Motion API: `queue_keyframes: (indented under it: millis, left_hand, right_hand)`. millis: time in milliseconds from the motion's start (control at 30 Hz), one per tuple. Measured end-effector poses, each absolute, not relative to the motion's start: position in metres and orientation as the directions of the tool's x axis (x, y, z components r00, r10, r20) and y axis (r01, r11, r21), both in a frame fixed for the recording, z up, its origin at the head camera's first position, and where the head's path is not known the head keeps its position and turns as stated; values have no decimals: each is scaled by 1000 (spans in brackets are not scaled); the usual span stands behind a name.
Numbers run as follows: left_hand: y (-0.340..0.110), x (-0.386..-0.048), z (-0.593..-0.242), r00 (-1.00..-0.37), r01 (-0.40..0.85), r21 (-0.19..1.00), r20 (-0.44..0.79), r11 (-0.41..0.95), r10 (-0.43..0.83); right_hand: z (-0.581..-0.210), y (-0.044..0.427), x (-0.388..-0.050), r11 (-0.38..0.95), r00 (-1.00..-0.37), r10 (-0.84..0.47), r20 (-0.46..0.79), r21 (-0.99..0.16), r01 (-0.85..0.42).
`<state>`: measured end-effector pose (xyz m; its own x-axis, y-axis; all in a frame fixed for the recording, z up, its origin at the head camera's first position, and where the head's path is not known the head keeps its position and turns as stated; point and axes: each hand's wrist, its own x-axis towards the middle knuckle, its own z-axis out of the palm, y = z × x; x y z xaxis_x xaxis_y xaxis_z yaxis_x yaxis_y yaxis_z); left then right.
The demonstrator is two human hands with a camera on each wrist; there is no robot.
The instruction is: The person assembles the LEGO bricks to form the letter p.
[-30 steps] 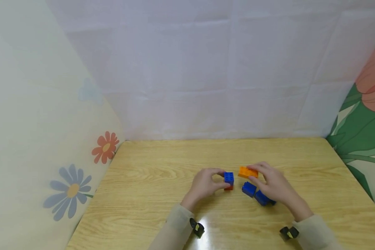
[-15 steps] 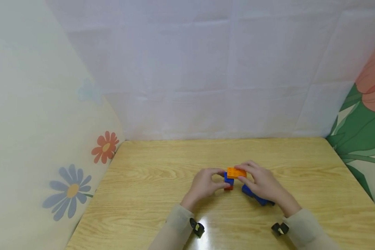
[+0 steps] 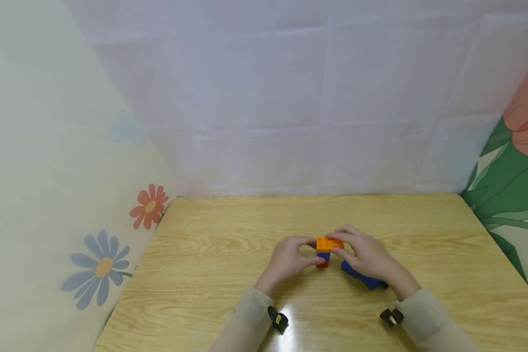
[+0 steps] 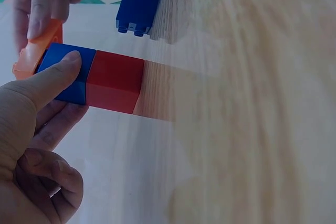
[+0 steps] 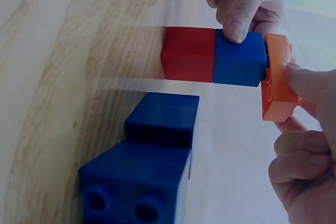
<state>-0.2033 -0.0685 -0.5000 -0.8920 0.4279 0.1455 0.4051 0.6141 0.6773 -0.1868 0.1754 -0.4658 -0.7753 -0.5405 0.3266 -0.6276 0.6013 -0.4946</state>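
A red block [image 4: 114,81] stands on the table with a blue block [image 5: 240,59] on top of it. My left hand [image 3: 287,263] pinches the blue block between thumb and fingers. My right hand [image 3: 369,256] grips an orange block [image 3: 328,244] that lies across the top of the blue one, its free part reaching to the right. In the right wrist view the orange block [image 5: 279,80] looks slightly tilted against the blue block, and whether it is fully seated I cannot tell.
Just right of the stack, partly under my right hand, more blue blocks [image 3: 364,277] lie on the wooden table [image 3: 229,230]. Behind the table hangs a white cloth [image 3: 255,98]; flower-patterned panels stand at both sides.
My right hand has carried the orange block left from beside the stack onto the top of the blue block. The left hand has stayed in place on the stack.
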Motion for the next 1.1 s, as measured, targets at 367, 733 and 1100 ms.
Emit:
queue_keyframes:
  millis: [367, 733, 1100]
  left_hand:
    - [-69, -205, -500, -893, 405, 675, 147, 617, 425]
    - [-69, -204, -500, -899, 392, 674, 135, 626, 417]
    - [-69, -203, -500, -896, 394, 676, 133, 623, 424]
  right_hand:
    - [-459, 174, -189, 631, -774, -563, 290, -453, -629]
    - [-456, 173, -188, 640, -768, -582, 267, -431, -636]
    - [-454, 173, -186, 673, -781, -573, 248, -401, -621]
